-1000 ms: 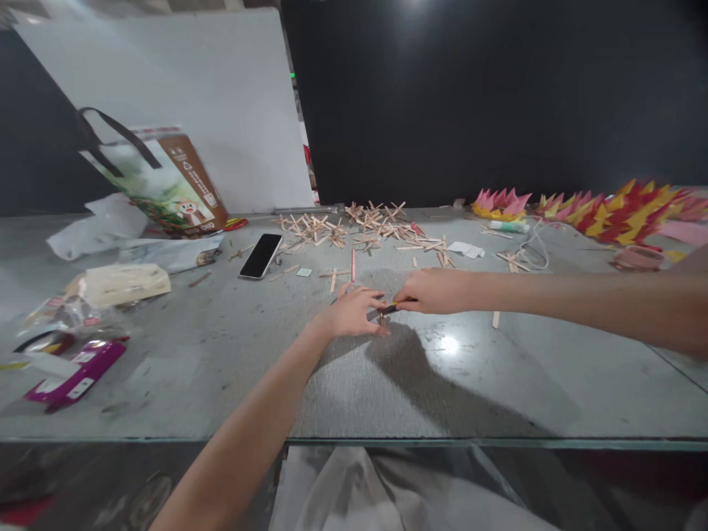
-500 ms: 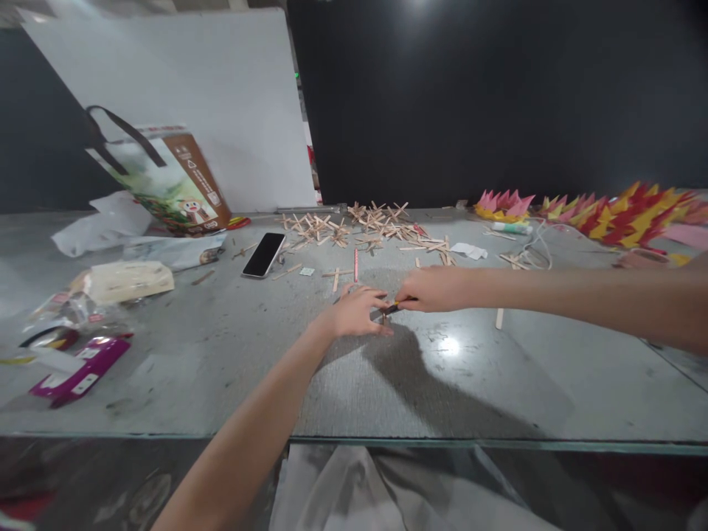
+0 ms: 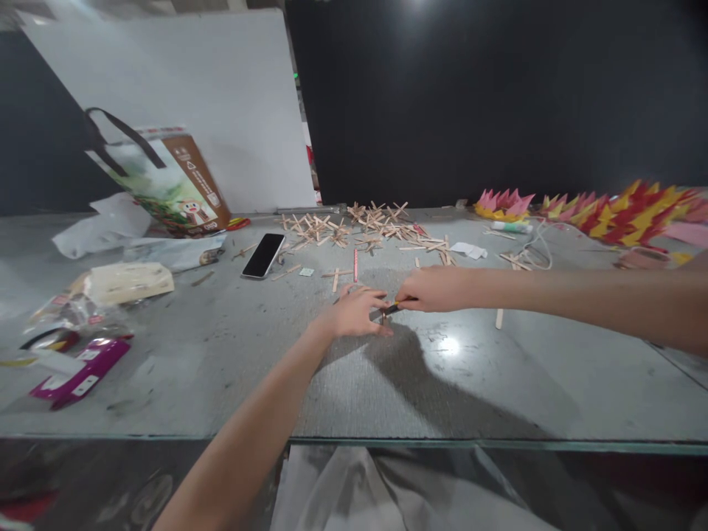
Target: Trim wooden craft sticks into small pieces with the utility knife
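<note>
My right hand (image 3: 434,289) is closed round a small dark and yellow tool (image 3: 394,307), which looks like a cutter; its tip points left. My left hand (image 3: 361,311) rests on the grey table with its fingers bent round a small wooden stick piece (image 3: 383,317), partly hidden by the fingers. The tool's tip meets that piece between the two hands. Just beyond my left hand lie a red-and-white strip (image 3: 355,265) and crossed wooden sticks (image 3: 335,279).
Piles of crossed sticks (image 3: 381,221) lie at the back. A phone (image 3: 264,255), a printed bag (image 3: 166,181) and a purple packet (image 3: 82,372) are on the left. Paper flowers (image 3: 630,214) and a glue tube (image 3: 512,227) lie at the right. The table's front edge (image 3: 442,442) runs near me.
</note>
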Demonstrator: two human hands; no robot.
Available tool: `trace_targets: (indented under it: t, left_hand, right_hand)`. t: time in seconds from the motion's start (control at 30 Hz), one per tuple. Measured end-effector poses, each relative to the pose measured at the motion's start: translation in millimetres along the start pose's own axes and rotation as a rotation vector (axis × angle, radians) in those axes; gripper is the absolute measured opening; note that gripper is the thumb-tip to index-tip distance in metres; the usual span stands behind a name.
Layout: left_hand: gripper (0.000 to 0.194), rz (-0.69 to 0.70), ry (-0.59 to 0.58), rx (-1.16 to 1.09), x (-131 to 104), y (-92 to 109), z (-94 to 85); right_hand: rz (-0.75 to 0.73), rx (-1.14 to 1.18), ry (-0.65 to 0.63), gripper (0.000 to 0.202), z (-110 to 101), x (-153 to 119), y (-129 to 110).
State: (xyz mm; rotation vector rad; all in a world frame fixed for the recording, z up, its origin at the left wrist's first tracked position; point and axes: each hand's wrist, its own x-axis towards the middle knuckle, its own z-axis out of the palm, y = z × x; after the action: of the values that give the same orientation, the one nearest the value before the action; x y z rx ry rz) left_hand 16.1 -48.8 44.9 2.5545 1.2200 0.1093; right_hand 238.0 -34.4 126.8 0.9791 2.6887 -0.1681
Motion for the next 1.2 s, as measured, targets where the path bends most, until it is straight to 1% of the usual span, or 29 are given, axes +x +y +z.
trace_targets:
  t: [0.13,0.27,0.43,0.6,0.73,0.87,0.97,1.07,1.13,1.2]
  left_hand:
    - [0.059,0.005,-0.001,-0.015,1,0,0.4]
    - [0.062,0.017,0.004,-0.023,2,-2,1.6]
    - [0.056,0.051,0.022,-0.059,1,-2,-0.2]
    - [0.043,0.011,0.039,-0.095,-1,2,-1.4]
    - [0.045,-0.020,0.047,-0.127,-1,3,-0.9]
    - [0.047,-0.013,0.062,-0.108,1,2,1.3]
    - [0.046,0.032,0.087,-0.095,2,-3,5.4]
    - [0.050,0.038,0.097,-0.098,4,-8,9.3]
    - [0.050,0.038,0.097,-0.094,4,-10,11.0]
    - [0.050,0.035,0.096,-0.090,5,-10,12.2]
  right_hand:
    - [-0.006,-0.015,-0.016,0.034,-3,1,-3]
    - [-0.015,-0.073,-0.026,0.031,-12,3,-14]
    - [-0.110,-0.197,-0.026,0.026,-23,14,-26]
    - [-0.191,-0.278,-0.113,0.020,-37,28,-37]
    - [-0.218,-0.206,-0.169,0.016,-47,36,-43]
    - [-0.181,-0.161,-0.185,0.012,-46,39,-40]
    - [-0.105,-0.152,-0.179,0.019,-38,38,-35]
    - [-0.059,-0.144,-0.171,0.024,-33,37,-30]
    - [-0.085,-0.145,-0.171,0.023,-33,38,-26]
    - [-0.151,-0.150,-0.166,0.018,-35,38,-22]
